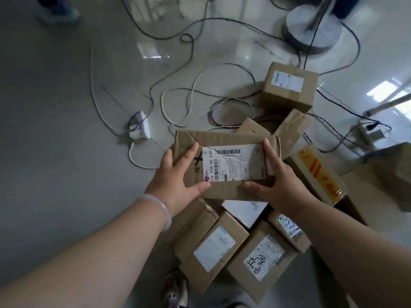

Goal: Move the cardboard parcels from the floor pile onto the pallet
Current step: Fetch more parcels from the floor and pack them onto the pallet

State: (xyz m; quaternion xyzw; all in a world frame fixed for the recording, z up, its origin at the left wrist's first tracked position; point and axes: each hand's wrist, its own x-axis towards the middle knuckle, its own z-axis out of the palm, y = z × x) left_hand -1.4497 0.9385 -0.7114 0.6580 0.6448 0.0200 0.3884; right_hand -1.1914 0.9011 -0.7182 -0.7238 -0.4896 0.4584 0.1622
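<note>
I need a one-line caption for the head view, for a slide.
The left hand and right hand hold a labelled cardboard parcel above the floor pile; cables lie on the floor beyond.

Brown cardboard parcel (222, 138), white label (235, 162) with black barcodes, yellow tape (315, 168) printed red, pale grey glossy floor (55, 107), black and white cables (186, 38), milky bangle (160, 210)

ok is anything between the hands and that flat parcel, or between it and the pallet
Nothing between them: the left hand and right hand hold the flat parcel at its two ends, above the pile. The pallet is not in view, so its path cannot be judged; loose cables cross the floor beyond.
</note>
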